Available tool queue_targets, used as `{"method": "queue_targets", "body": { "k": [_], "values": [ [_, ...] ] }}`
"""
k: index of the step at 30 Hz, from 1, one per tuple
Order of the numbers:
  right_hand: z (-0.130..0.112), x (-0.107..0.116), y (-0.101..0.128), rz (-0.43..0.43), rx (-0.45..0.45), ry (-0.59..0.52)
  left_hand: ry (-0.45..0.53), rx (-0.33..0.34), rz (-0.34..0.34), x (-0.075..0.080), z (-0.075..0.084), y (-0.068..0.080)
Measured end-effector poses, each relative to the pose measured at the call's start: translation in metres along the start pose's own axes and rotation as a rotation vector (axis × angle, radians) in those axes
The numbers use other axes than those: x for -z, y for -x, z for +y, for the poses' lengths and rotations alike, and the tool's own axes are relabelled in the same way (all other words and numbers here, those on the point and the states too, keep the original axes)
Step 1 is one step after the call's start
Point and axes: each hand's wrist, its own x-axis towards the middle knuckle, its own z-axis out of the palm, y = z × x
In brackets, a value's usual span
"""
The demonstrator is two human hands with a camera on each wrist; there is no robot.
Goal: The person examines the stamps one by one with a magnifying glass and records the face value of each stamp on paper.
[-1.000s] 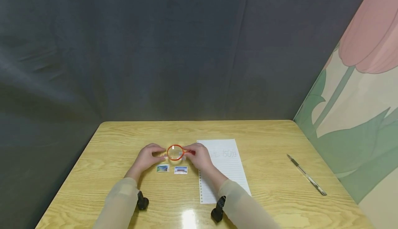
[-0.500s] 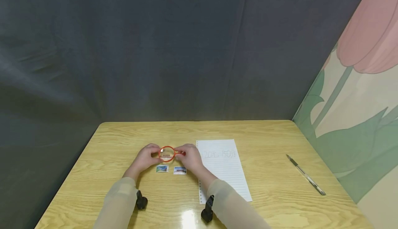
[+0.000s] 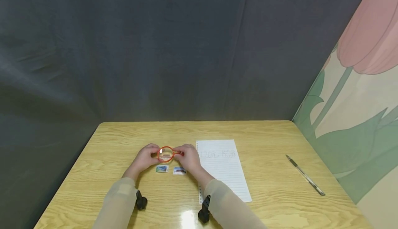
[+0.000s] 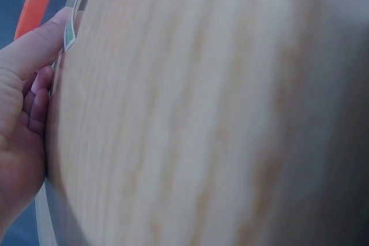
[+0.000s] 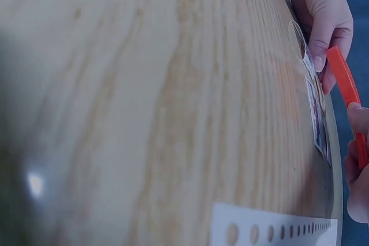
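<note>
Holding an orange-rimmed magnifying glass (image 3: 166, 154) between the left hand (image 3: 143, 159) and the right hand (image 3: 190, 158), fingers (image 3: 181, 149) pinching its handle, above the wooden desk (image 3: 267, 160). Hovering just beyond two small stamps (image 3: 162, 169) lying side by side on the desk. Lying to the right: a lined sheet of paper (image 3: 224, 168), and well apart from it, a pen (image 3: 305, 175).

Both forearms stretched fwd; left hand (image 3: 143, 159) & right hand (image 3: 189, 157) close together, fingers curled, pinching.
</note>
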Motion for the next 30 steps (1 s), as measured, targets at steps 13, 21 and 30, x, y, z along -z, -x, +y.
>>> {"method": "queue_targets", "body": {
  "k": [13,21,30],
  "values": [
    [0.007,-0.001,-0.002,0.005,-0.018,-0.043,0.002,-0.006,0.000,-0.002,-0.002,-0.001],
    [0.015,0.002,-0.003,-0.017,-0.041,-0.079,0.008,0.020,-0.011,-0.001,-0.003,-0.001],
    [0.017,0.006,-0.004,-0.016,-0.044,-0.099,0.031,0.038,-0.017,-0.001,-0.002,-0.001]
  ]
}}
